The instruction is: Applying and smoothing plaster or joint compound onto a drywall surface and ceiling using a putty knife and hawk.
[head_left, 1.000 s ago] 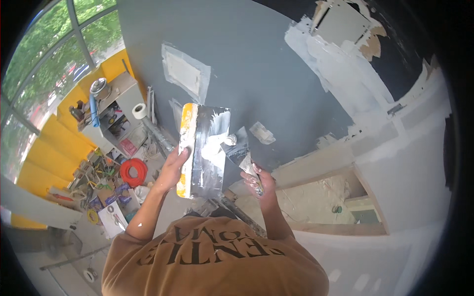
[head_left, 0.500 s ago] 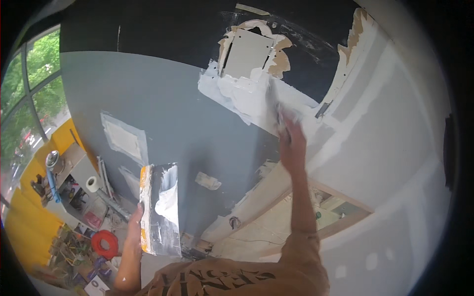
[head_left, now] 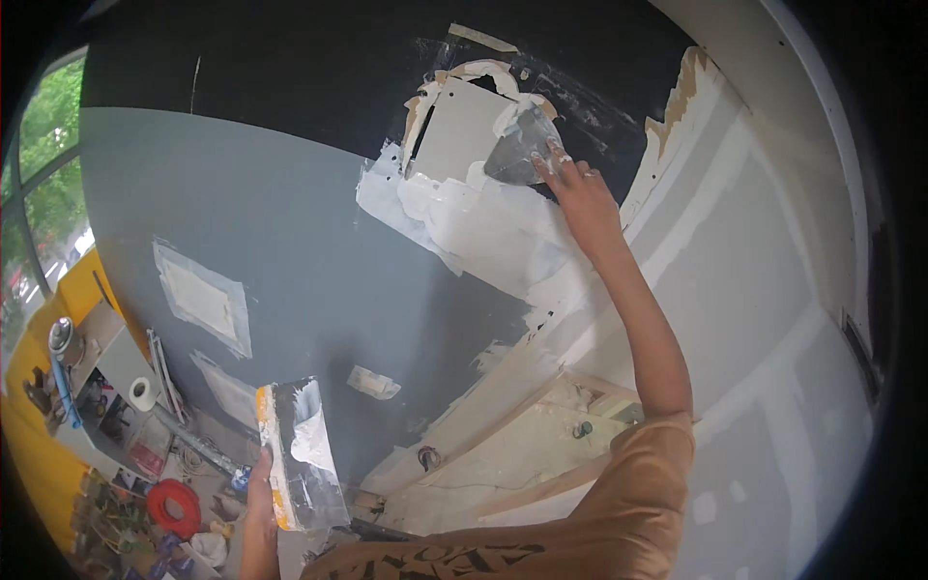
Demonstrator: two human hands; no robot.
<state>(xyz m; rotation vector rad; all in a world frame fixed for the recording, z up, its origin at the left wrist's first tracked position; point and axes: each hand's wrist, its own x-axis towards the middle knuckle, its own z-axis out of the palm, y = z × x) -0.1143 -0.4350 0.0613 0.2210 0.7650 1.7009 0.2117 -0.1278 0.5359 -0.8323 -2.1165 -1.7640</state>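
- The right hand (head_left: pixel 588 198) is raised to the upper wall, gripping a putty knife (head_left: pixel 522 150); its fingers (head_left: pixel 554 158) extend along the back of the grey blade, and the handle is hidden behind the hand.
- That blade overlaps the right side of a pale board panel (head_left: pixel 458 130), which is framed by torn paper edges within the black-painted part of the wall.
- White filler (head_left: pixel 483 217) spreads below the panel, down over the grey paint (head_left: pixel 290 222).
- The left hand (head_left: pixel 259 488), low in front of the body, clasps a broad taping knife (head_left: pixel 317 493) by its yellow-edged handle side; the thumb shows at the edge, while the other fingers are mostly hidden.
- A mound of white compound (head_left: pixel 309 440) sits on the broad blade.
- Beyond this hand, at lower left, lie a coiled red hose (head_left: pixel 158 503) and a white roll (head_left: pixel 143 389).
- Two light patches, one larger (head_left: pixel 201 298) and one smaller (head_left: pixel 374 383), mark the grey wall.
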